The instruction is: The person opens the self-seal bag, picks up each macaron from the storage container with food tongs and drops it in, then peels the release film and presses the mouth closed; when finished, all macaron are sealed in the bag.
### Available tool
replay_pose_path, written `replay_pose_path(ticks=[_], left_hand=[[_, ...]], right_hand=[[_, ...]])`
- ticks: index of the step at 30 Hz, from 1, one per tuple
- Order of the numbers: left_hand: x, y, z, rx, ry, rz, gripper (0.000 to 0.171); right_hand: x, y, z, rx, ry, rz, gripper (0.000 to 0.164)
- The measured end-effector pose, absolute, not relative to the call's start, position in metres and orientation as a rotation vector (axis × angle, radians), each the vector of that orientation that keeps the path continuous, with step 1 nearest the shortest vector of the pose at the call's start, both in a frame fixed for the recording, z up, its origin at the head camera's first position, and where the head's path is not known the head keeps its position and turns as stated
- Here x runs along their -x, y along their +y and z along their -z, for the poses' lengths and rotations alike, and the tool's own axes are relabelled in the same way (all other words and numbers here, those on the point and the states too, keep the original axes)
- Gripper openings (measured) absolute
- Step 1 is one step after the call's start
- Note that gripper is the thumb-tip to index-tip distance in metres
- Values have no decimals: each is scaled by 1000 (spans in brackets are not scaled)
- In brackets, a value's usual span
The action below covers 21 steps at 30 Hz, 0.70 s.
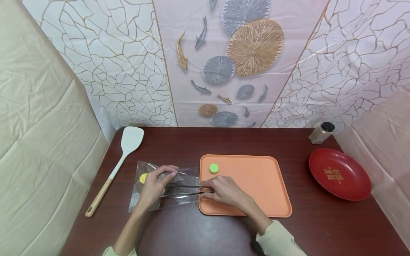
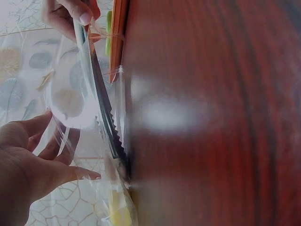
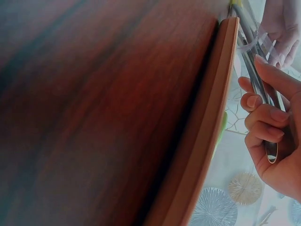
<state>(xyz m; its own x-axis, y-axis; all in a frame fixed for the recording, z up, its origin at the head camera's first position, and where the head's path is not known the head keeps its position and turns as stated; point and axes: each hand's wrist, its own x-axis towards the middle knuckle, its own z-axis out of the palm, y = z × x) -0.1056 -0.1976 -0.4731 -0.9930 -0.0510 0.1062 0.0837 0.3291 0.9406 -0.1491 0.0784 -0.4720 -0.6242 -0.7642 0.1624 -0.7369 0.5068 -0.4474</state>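
Note:
A clear plastic bag (image 1: pixel 135 199) lies on the dark table left of the orange tray (image 1: pixel 256 185), with a yellow round cap (image 1: pixel 142 178) inside. My right hand (image 1: pixel 225 191), over the tray's left edge, grips the handle end of metal tongs (image 3: pixel 256 77). Their serrated jaws reach leftward into the bag, one arm above the other. Over the bag is my left hand (image 1: pixel 153 186); in the left wrist view its fingers (image 2: pixel 35 126) and thumb stand apart, against the clear film. A green round cap (image 1: pixel 214 168) sits on the tray, near its upper left corner.
At the left lies a white spatula (image 1: pixel 131 140) with a wooden handle. A red oval plate (image 1: pixel 352 177) is at the right, and behind it a black-lidded jar (image 1: pixel 321 133) stands by the patterned back cloth (image 1: pixel 128 64). Beige cloth (image 1: pixel 41 142) hangs along the left side.

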Motion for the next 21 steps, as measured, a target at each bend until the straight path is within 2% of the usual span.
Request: replay_pose_path(ticks=[11,17,21], left_hand=[[106,-199,474,90,-2450,1707,9],[106,-199,474,93,-2452,1711,8],[105,-199,474,90,-2451,1724,9]], right_hand=[[143,88,457,1187,2648,736,27],[141,109,452,1129,2662,806,17],[139,127,447,1081,2654,860,27]])
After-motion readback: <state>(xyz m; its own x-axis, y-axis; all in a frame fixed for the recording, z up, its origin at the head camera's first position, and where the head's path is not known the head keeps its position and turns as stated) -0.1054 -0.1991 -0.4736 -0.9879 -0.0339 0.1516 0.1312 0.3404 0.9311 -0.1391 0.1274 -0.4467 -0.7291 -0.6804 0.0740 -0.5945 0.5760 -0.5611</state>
